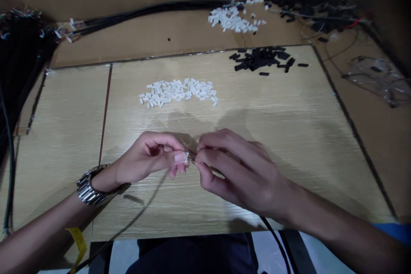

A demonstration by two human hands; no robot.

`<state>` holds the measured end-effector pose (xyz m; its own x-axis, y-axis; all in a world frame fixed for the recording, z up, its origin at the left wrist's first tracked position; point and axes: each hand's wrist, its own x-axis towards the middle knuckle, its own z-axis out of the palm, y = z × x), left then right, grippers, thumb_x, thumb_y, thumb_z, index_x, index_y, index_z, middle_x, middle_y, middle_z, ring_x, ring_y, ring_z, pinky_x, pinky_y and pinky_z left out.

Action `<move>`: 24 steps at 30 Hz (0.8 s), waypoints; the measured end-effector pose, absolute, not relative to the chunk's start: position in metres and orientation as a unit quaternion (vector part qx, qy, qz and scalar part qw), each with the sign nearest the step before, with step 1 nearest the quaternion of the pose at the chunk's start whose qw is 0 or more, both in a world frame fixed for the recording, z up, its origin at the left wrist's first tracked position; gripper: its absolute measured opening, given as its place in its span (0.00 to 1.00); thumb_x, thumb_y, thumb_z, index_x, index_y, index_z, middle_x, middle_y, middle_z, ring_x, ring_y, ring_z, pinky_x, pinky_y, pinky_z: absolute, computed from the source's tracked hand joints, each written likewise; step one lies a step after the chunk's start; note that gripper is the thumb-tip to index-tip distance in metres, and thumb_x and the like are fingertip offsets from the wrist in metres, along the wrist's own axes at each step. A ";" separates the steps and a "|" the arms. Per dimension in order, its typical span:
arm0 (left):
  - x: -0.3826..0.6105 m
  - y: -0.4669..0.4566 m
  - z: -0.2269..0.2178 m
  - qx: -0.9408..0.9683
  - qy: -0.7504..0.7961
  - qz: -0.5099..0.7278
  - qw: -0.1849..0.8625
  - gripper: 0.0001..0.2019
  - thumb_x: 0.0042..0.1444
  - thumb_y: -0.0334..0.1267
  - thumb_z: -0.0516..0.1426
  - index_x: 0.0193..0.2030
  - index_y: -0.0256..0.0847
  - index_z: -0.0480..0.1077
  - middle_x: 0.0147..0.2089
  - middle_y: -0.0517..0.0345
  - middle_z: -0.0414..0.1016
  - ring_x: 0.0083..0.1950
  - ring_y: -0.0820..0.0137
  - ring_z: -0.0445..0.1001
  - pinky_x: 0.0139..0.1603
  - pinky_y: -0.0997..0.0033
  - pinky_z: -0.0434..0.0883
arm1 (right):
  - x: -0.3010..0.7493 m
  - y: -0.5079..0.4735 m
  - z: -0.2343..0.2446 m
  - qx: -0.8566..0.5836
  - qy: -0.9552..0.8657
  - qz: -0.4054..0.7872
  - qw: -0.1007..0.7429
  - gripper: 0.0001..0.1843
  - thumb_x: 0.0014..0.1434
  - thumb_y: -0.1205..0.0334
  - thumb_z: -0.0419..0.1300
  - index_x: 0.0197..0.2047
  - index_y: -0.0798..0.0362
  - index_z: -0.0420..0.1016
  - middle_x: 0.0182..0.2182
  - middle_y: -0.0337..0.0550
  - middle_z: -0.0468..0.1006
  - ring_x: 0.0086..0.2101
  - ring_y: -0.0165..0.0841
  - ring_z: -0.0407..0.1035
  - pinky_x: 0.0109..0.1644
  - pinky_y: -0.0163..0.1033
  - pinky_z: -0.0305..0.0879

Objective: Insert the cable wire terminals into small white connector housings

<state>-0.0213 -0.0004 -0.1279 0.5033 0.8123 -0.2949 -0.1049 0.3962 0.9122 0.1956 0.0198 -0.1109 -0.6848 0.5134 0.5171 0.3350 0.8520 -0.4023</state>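
My left hand (157, 156) is closed, pinching a small white connector housing (187, 157) between thumb and fingers. Thin coloured wires (192, 153) run from beside the housing to my right hand (236, 171), whose thumb and fingers are closed on them. Whether the wire ends sit inside the housing is hidden by my fingertips. A black cable (272, 233) comes out below my right hand and hangs over the table's front edge. Beyond my hands lies a pile of white connector housings (180, 92).
Black plastic pieces (260, 59) lie at the back right of the wooden table (289, 124). More white housings (231, 19) and a bundle of black cables (144, 8) rest on the cardboard ledge behind. A dark cable bundle (22, 51) stands at left. A yellow tag (78, 244) hangs near my left forearm.
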 end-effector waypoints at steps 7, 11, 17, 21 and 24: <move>-0.019 0.001 -0.124 0.465 0.380 0.321 0.733 0.05 0.59 0.29 0.60 0.32 0.35 0.76 0.27 0.58 0.79 0.24 0.79 0.74 0.27 0.84 0.73 | 0.195 0.020 -0.110 -0.252 -0.901 0.162 0.313 0.07 0.58 0.76 0.56 0.31 0.57 0.72 0.34 0.45 0.76 0.31 0.29 0.70 0.29 0.32 0.66; -0.021 -0.001 -0.127 0.470 0.382 0.320 0.729 0.04 0.60 0.29 0.60 0.34 0.35 0.76 0.28 0.58 0.79 0.25 0.79 0.74 0.28 0.83 0.74 | 0.195 0.021 -0.110 -0.247 -0.899 0.166 0.321 0.07 0.59 0.75 0.56 0.33 0.58 0.73 0.34 0.46 0.77 0.31 0.28 0.69 0.29 0.31 0.66; -0.022 -0.001 -0.128 0.479 0.388 0.318 0.720 0.05 0.60 0.31 0.60 0.33 0.35 0.76 0.27 0.59 0.78 0.25 0.78 0.73 0.28 0.83 0.74 | 0.196 0.020 -0.112 -0.238 -0.901 0.174 0.319 0.06 0.61 0.74 0.56 0.34 0.57 0.72 0.36 0.46 0.77 0.34 0.30 0.71 0.31 0.32 0.67; -0.022 0.000 -0.126 0.492 0.399 0.310 0.709 0.06 0.60 0.33 0.61 0.31 0.35 0.75 0.26 0.57 0.78 0.24 0.77 0.74 0.27 0.82 0.74 | 0.197 0.020 -0.114 -0.239 -0.895 0.193 0.325 0.04 0.59 0.72 0.58 0.34 0.59 0.73 0.37 0.47 0.77 0.35 0.30 0.71 0.31 0.32 0.68; -0.022 0.000 -0.125 0.500 0.406 0.306 0.701 0.07 0.59 0.35 0.61 0.31 0.34 0.75 0.26 0.57 0.78 0.23 0.77 0.74 0.26 0.82 0.74 | 0.197 0.020 -0.115 -0.242 -0.894 0.196 0.322 0.04 0.60 0.71 0.58 0.35 0.59 0.74 0.37 0.47 0.76 0.35 0.30 0.71 0.30 0.32 0.67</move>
<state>-0.0217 -0.0001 -0.1247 0.4840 0.8345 -0.2635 -0.0226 0.3129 0.9495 0.1971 0.0200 -0.1145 -0.6746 0.5594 0.4817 0.3072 0.8061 -0.5058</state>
